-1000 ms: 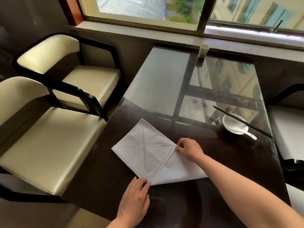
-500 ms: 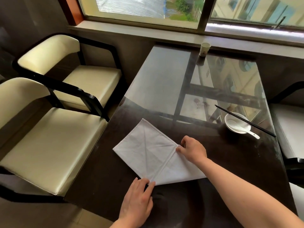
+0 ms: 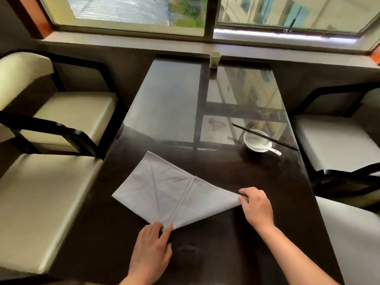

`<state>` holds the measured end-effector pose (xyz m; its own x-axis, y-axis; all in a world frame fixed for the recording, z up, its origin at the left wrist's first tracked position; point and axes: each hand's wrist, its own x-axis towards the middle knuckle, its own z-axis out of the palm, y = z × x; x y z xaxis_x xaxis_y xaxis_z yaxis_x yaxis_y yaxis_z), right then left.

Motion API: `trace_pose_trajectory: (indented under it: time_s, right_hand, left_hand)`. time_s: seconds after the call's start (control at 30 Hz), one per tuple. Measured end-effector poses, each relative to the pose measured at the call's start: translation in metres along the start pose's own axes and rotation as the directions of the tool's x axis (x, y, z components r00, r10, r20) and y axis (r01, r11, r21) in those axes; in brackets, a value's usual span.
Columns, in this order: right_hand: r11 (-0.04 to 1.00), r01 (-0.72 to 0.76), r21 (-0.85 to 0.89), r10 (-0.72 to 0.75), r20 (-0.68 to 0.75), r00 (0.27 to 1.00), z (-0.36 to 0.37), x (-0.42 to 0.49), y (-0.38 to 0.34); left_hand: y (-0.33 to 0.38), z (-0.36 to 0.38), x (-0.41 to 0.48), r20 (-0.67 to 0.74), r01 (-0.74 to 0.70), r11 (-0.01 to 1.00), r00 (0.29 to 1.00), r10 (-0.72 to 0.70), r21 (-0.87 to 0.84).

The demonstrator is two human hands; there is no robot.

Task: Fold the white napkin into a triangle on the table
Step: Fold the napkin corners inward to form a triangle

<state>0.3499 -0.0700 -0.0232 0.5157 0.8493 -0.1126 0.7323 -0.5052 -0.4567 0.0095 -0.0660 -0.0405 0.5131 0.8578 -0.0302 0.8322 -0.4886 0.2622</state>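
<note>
Right now your left hand [image 3: 151, 246] lies low on the dark glass-topped table [image 3: 267, 202], its fingertips [image 3: 167, 229] pinning the near corner of the white napkin [image 3: 174, 194] flat; the fingers lie close together rather than curled around the cloth. Your right hand [image 3: 257, 206] sits off to the right and a little farther out, with its fingers pinched on the napkin's right-hand corner. The two hands are apart, each at its own corner, and the napkin spreads flat on the table between and beyond them, reaching away to the left of your left hand. Creases cross the cloth, one running from the corner under your left hand up toward the far edge.

Beyond your right hand, well apart from it, a white bowl [image 3: 257, 140] holds a white spoon [image 3: 273, 150], and dark chopsticks [image 3: 265, 136] rest across the bowl's rim. Far ahead, near the window sill, stands a paper cup [image 3: 215, 59]. Cream-cushioned chairs [image 3: 41, 192] stand to the left of your left hand.
</note>
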Motion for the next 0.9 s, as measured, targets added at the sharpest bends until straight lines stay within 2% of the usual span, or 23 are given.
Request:
trace_pose_trajectory:
  time_s: [0.07, 0.2, 0.37, 0.47, 0.57, 0.63, 0.7, 0.8, 0.9]
  right_hand:
    - [0.999, -0.037, -0.017, 0.037, -0.015, 0.999, -0.005, -0.006, 0.016]
    - [0.999, -0.01, -0.034, 0.01, -0.002, 1.0, -0.008, -0.006, 0.024]
    - [0.986, -0.058, -0.159, 0.06, 0.012, 0.998, -0.009, -0.001, 0.024]
    - [0.99, -0.076, -0.115, 0.076, -0.006, 0.997, -0.009, -0.003, 0.022]
    - [0.99, 0.113, -0.089, -0.119, -0.063, 0.991, -0.002, -0.016, 0.015]
    - [0.934, 0.314, -0.171, -0.322, -0.024, 0.946, 0.007, -0.028, 0.008]
    - [0.854, 0.462, -0.238, -0.462, 0.058, 0.885, 0.018, -0.039, 0.0]
    - [0.77, 0.567, -0.291, -0.547, 0.155, 0.823, 0.036, -0.053, -0.007]
    - [0.77, 0.547, -0.328, -0.516, 0.185, 0.837, 0.044, -0.06, -0.004]
  left_hand:
    - [0.001, 0.0, 0.0, 0.008, -0.008, 1.0, 1.0, 0.008, 0.0]
    - [0.001, -0.001, -0.001, 0.007, -0.009, 1.0, 1.0, 0.009, 0.012]
    - [0.001, -0.001, -0.001, -0.035, -0.06, 0.993, 0.997, 0.064, 0.097]
    - [0.002, 0.0, -0.003, -0.049, -0.072, 0.988, 0.996, 0.08, 0.136]
    - [0.004, 0.0, -0.005, -0.047, -0.071, 0.986, 0.996, 0.079, 0.15]
    - [0.004, 0.0, -0.005, -0.048, -0.072, 0.985, 0.996, 0.081, 0.156]
    - [0.004, 0.001, -0.005, -0.051, -0.067, 0.985, 0.996, 0.076, 0.161]
    - [0.004, 0.003, -0.004, -0.06, -0.065, 0.982, 0.995, 0.077, 0.175]
    - [0.004, 0.003, -0.004, -0.046, -0.064, 0.983, 0.996, 0.073, 0.173]
